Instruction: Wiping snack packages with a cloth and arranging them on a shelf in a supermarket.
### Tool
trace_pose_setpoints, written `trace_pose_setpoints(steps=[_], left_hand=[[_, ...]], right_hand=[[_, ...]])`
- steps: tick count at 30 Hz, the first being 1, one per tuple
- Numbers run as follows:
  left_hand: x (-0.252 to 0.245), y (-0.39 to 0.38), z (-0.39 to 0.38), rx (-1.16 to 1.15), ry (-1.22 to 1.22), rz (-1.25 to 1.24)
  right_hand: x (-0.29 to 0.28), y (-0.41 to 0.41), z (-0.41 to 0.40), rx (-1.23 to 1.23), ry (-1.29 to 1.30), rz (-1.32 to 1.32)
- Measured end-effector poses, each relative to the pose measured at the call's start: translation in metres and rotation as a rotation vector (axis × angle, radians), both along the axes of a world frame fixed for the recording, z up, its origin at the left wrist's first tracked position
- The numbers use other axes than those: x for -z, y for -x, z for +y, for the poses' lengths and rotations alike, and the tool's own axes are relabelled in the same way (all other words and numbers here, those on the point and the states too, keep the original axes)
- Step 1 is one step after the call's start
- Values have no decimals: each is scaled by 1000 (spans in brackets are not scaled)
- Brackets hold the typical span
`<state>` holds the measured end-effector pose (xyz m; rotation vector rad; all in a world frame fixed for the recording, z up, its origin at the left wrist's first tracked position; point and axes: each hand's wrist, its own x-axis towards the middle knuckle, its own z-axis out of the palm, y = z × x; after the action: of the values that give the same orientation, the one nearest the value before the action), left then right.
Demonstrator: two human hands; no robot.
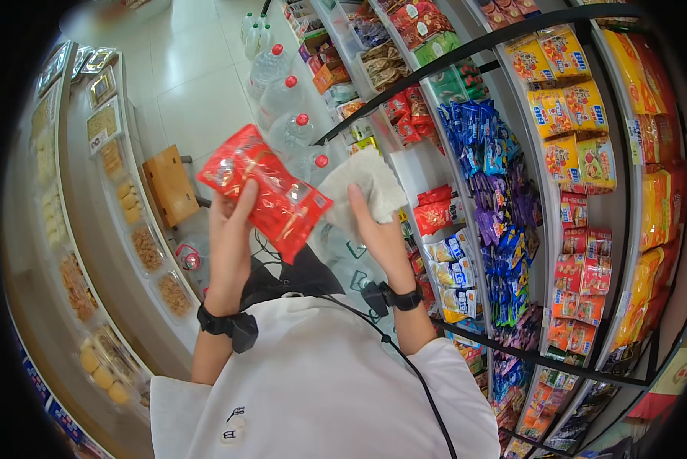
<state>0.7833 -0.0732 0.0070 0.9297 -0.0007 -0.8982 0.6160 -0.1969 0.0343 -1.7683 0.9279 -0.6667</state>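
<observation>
My left hand (pixel 232 229) grips a shiny red plastic snack packet (pixel 268 195) by its near left side, thumb on top. The packet is tilted and bears writing. In my right hand (pixel 378 229) is a crumpled white cloth (pixel 366 183), pinched under the thumb. Packet and cloth are close together in front of my body, above large clear water bottles (pixel 291 132) with red caps. To the right, a shelf compartment holds similar red packets (pixel 435 215), with bare white shelf surface (pixel 415 166) beyond them.
Black-framed shelving (pixel 475 57) with blue and purple snack packets (pixel 484 166) and yellow bags (pixel 567 109) rises on my right. On my left, a shelf (pixel 105 229) carries clear trays of food (pixel 146 246). A wooden stool (pixel 171 186) stands on the tiled floor (pixel 194 86).
</observation>
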Motion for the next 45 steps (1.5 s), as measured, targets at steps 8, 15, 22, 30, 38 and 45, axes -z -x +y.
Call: trace_pose_setpoints(steps=[8, 15, 22, 30, 38, 45], left_hand=[[2, 25, -55, 110, -202, -185], [-5, 52, -124, 388, -236, -207], [5, 61, -145, 542, -112, -280], [-15, 68, -117, 142, 27, -242], [29, 30, -19, -7, 247, -80], [16, 35, -12, -28, 215, 153]], right_hand=[[-2, -10, -49, -520, 227, 106], [11, 48, -117, -587, 97, 81], [1, 89, -163, -656, -638, 155], [45, 68, -160, -612, -766, 32], [73, 49, -139, -422, -597, 29], [150, 103, -195, 272, -919, -372]])
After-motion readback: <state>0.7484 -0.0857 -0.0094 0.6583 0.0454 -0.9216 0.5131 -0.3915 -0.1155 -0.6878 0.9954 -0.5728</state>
